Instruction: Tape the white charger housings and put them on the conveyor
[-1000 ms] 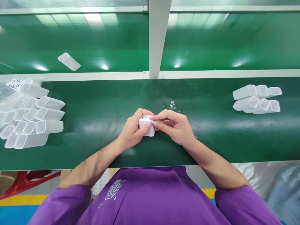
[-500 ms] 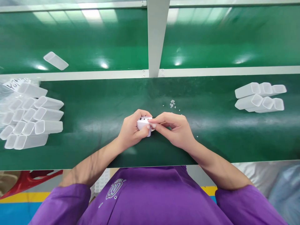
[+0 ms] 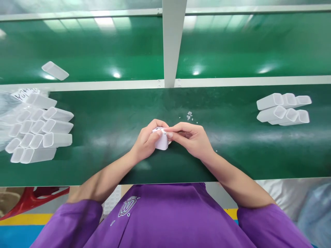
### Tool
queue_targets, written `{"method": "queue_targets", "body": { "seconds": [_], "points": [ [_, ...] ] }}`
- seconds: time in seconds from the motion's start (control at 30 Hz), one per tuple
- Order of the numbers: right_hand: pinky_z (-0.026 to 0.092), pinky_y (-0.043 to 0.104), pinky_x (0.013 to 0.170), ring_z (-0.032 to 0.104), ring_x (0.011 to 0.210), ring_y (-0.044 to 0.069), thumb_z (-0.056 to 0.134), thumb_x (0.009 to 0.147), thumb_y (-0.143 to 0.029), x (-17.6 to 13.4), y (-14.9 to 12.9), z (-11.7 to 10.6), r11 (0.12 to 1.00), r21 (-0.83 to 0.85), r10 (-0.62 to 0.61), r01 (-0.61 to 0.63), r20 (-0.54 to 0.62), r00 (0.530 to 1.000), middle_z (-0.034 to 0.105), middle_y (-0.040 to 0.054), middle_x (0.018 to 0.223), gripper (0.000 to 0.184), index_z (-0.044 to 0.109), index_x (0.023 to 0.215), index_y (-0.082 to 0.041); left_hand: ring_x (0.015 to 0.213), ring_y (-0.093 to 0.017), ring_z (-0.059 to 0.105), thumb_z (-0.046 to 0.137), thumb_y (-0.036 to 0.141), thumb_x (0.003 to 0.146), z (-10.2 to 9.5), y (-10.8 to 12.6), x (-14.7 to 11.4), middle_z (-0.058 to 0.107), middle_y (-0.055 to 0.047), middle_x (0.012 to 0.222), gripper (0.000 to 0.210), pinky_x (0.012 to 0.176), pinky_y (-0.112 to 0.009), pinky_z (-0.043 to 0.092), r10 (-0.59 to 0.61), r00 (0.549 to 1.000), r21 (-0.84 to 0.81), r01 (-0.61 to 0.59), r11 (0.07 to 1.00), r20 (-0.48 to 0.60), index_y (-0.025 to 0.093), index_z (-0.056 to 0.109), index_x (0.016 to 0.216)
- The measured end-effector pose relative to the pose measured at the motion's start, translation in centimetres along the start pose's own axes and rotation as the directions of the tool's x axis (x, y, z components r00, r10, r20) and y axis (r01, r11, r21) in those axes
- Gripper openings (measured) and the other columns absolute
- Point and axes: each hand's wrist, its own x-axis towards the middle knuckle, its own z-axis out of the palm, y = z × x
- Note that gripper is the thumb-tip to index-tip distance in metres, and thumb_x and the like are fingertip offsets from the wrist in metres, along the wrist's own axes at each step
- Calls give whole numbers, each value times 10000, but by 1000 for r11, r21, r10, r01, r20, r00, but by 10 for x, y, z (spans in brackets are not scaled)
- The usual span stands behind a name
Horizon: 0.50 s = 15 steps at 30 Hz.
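My left hand (image 3: 148, 140) is wrapped round a small white plastic housing (image 3: 162, 142), its thumb lying over the upper edge. The top end of this housing has small dark openings, partly covered by the fingers. At its upper right corner, my right hand (image 3: 188, 137) has thumb and forefinger pinched together against the housing. Whatever sits between those fingertips is too small to make out. Just beyond the right hand, a small heap of tiny clear pieces (image 3: 189, 115) lies on the green worktop (image 3: 116, 120), with a few strays around it.
Several translucent white sleeves (image 3: 58, 126) are stacked at the left beside a clear plastic bag (image 3: 7, 106). More sleeves (image 3: 274, 113) lie stacked at the right. One sleeve (image 3: 55, 71) rests on the green surface behind the pale rail (image 3: 108, 85). A grey post (image 3: 172, 44) stands at centre back.
The left thumb has moved up onto the housing's upper edge, and the housing is turned so more of its broad side shows. The right fingertips stay at its corner. My view has shifted slightly.
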Motion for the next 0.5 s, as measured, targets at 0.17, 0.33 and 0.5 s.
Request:
{"method": "queue_targets", "body": {
  "seconds": [0.17, 0.33, 0.5],
  "points": [
    [613, 258, 669, 697, 692, 135, 749, 796, -340, 0, -2, 2, 1000, -1, -22, 22, -17, 1000, 727, 34, 880, 197, 752, 912, -181, 630, -182, 651, 508, 521, 873, -1, 0, -1, 701, -43, 775, 341, 526, -271, 484, 22, 1000, 38, -23, 999, 7, 202, 548, 988],
    [603, 240, 663, 683, 718, 130, 710, 826, -342, -1, -1, 4, 979, -177, -110, 100, -47, 993, 718, 29, 863, 176, 744, 898, -185, 652, -155, 621, 510, 430, 862, 0, -1, -1, 681, -32, 818, 263, 584, -268, 478, 100, 993, 214, -84, 973, -68, 189, 552, 960],
    [589, 225, 647, 679, 774, 135, 662, 847, -348, 3, 3, 1, 971, -199, -138, 129, -29, 990, 710, 42, 900, 207, 720, 944, -176, 674, -139, 618, 579, 354, 775, -1, 2, 5, 624, -13, 874, 350, 603, -259, 486, 75, 994, 245, -55, 968, -74, 197, 455, 1062]
  ]
}}
